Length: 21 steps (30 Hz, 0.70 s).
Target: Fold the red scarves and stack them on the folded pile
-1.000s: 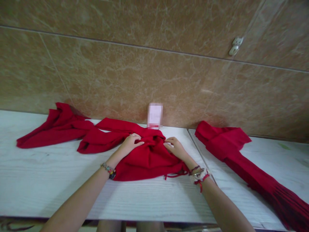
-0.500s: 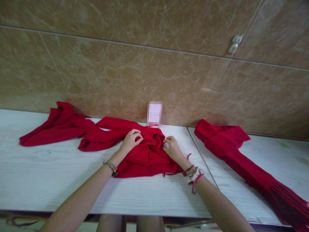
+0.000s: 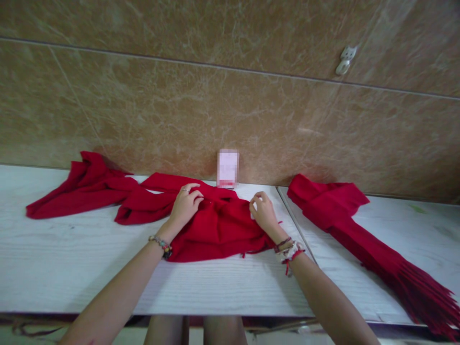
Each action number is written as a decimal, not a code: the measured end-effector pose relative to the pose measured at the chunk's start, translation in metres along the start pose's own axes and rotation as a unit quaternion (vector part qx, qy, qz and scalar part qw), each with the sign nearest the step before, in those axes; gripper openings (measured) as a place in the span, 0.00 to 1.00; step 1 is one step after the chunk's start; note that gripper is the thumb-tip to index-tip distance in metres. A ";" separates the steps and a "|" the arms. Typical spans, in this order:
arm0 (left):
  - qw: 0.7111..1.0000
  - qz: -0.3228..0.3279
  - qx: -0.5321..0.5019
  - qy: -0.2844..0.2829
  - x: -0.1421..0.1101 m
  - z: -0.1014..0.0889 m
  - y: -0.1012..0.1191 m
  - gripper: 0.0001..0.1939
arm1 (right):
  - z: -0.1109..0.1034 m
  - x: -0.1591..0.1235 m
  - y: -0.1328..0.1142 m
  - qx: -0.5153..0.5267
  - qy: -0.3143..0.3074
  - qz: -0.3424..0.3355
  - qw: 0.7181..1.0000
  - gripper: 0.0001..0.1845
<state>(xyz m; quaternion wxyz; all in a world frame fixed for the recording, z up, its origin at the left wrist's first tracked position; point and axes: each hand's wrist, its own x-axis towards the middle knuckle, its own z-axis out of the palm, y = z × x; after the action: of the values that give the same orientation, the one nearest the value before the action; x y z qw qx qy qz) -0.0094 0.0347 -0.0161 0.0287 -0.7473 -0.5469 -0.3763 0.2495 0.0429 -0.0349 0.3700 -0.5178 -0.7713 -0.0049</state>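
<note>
A red scarf (image 3: 219, 225) lies bunched on the white tabletop, its middle part spread between my hands. My left hand (image 3: 185, 203) rests at its upper left, thumb and fingers closed on the fabric. On the right, my right hand (image 3: 264, 211) pinches the scarf's side edge. Something small and white shows beside its thumb, too small to name. A few thin red strands stick out near my right wrist. The scarf's folds stretch between the two hands.
More red fabric (image 3: 89, 191) lies crumpled to the left along the wall. A folded red scarf with fringe (image 3: 341, 215) lies on the right, beyond a table seam. A pale blurred card (image 3: 227, 167) leans against the brown tiled wall (image 3: 143, 105). A white cat-shaped hook (image 3: 346, 60) sits on the wall.
My hands have moved apart, left hand leftward and up, right hand slightly rightward and up. The gathered folds between them have opened out flatter.
</note>
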 end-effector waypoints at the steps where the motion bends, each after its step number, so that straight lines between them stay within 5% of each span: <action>1: 0.999 -0.012 0.007 0.032 0.001 -0.007 -0.003 0.07 | -0.006 0.003 0.005 -0.002 0.039 0.009 0.999 0.08; 6: 0.975 -0.093 0.000 0.200 0.009 -0.044 -0.019 0.06 | -0.036 0.013 0.032 -0.017 0.235 0.085 0.968 0.06; 8: 0.969 -0.099 -0.031 0.222 0.010 -0.057 -0.023 0.07 | -0.043 0.015 0.038 -0.001 0.274 0.107 0.956 0.06; 9: 0.973 -0.090 -0.060 0.204 0.010 -0.062 -0.023 0.08 | -0.046 0.016 0.040 0.019 0.275 0.111 0.955 0.05; 11: 0.984 -0.055 -0.146 0.080 0.008 -0.070 -0.022 0.13 | -0.050 0.016 0.043 0.097 0.212 0.100 0.967 0.05; 13: 0.966 -0.020 -0.230 -0.117 0.006 -0.072 -0.021 0.19 | -0.051 0.014 0.047 0.211 0.052 0.072 0.973 0.07; 15: 0.931 -0.015 -0.267 -0.247 0.004 -0.069 -0.019 0.23 | -0.050 0.012 0.051 0.304 -0.108 0.059 0.945 0.13; 17: 0.930 -0.043 -0.273 -0.242 0.004 -0.061 -0.018 0.26 | -0.047 0.011 0.055 0.339 -0.150 0.082 0.925 0.19; 21: 0.962 -0.071 -0.235 -0.123 0.008 -0.041 -0.014 0.22 | -0.039 0.014 0.054 0.297 -0.033 0.137 0.944 0.20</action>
<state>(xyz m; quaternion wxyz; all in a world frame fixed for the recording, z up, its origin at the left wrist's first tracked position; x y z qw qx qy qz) -0.0415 0.0284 0.0128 -0.2421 -0.7326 -0.4942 -0.4006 0.3125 0.0635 -0.0188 0.4781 -0.4849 -0.6715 0.2923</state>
